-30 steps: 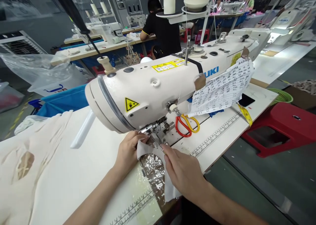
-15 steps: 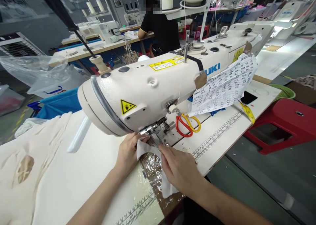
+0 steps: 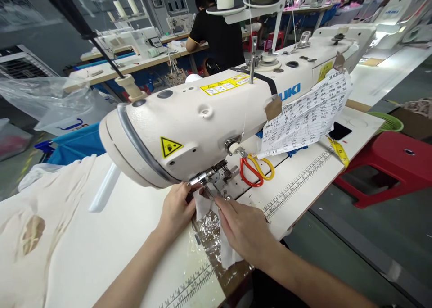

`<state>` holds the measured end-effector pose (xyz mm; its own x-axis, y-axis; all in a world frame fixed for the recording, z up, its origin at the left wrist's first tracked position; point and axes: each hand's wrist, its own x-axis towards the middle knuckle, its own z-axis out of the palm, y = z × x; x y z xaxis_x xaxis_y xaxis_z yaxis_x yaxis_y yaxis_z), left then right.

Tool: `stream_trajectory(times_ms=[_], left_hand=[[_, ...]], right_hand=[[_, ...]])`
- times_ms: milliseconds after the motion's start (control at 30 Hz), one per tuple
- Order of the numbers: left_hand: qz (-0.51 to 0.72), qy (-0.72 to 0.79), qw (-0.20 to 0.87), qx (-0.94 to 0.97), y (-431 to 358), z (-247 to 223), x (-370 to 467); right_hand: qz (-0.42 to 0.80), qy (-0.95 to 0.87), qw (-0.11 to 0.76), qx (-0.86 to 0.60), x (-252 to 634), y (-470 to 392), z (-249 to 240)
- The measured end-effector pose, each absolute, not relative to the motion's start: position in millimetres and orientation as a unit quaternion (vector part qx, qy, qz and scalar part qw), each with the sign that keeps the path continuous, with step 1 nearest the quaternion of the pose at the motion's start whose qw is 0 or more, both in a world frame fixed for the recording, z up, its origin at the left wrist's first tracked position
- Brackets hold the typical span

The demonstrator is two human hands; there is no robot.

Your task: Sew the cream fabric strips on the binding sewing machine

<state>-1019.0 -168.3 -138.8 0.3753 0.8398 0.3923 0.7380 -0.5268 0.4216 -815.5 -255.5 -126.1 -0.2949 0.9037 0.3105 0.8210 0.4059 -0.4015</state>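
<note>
Below the needle area of a white sewing machine (image 3: pixel 195 114), my left hand (image 3: pixel 177 209) is closed on the left part of a strip of white fabric (image 3: pixel 203 205). My right hand (image 3: pixel 243 229) pinches the same fabric at its right part, close to the presser foot; one end hangs down under this hand. The fingertips of both hands are partly hidden by the fabric and machine parts. Scissors with red and yellow handles (image 3: pixel 251 172) lie on the machine bed, right of the needle area.
Cream fabric (image 3: pixel 20 254) covers the table's left side. A paper with handwriting (image 3: pixel 303 114) hangs from the machine arm. At the right are a yellow tape measure (image 3: pixel 339 152), a black phone-like object (image 3: pixel 340 131) and a red stool (image 3: pixel 401 164). A person (image 3: pixel 219 38) sits behind.
The white fabric between my hands has shifted and folded down, and its left part is narrower. My left fingers have curled in more. My right hand has moved slightly left.
</note>
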Motion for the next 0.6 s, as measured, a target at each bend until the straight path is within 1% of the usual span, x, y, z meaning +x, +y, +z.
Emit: stream_trajectory(times_ms=[133, 233, 333, 433, 533, 600], left_hand=[[0.311, 0.477, 0.107, 0.815, -167.4, -138.1, -1020.6], [0.319, 0.460, 0.098, 0.823, -168.3, -137.1, -1020.3], [0.321, 0.420, 0.042, 0.848, -169.4, -136.3, -1019.5], [0.306, 0.357, -0.026, 0.882, -170.8, -134.3, -1019.1], [0.284, 0.315, -0.043, 0.905, -174.7, -128.7, -1018.5], [0.270, 0.304, -0.042, 0.913, -179.7, -123.5, -1017.6]], right_hand=[[0.089, -0.796, 0.253, -0.543, -815.6, -257.6, -124.8], [0.098, -0.793, 0.244, -0.550, -816.5, -257.0, -124.2], [0.102, -0.792, 0.232, -0.555, -818.3, -253.9, -125.2], [0.082, -0.791, 0.237, -0.558, -819.6, -252.8, -127.4], [0.078, -0.780, 0.261, -0.563, -815.2, -263.4, -127.1], [0.128, -0.767, 0.287, -0.560, -807.2, -280.0, -124.7]])
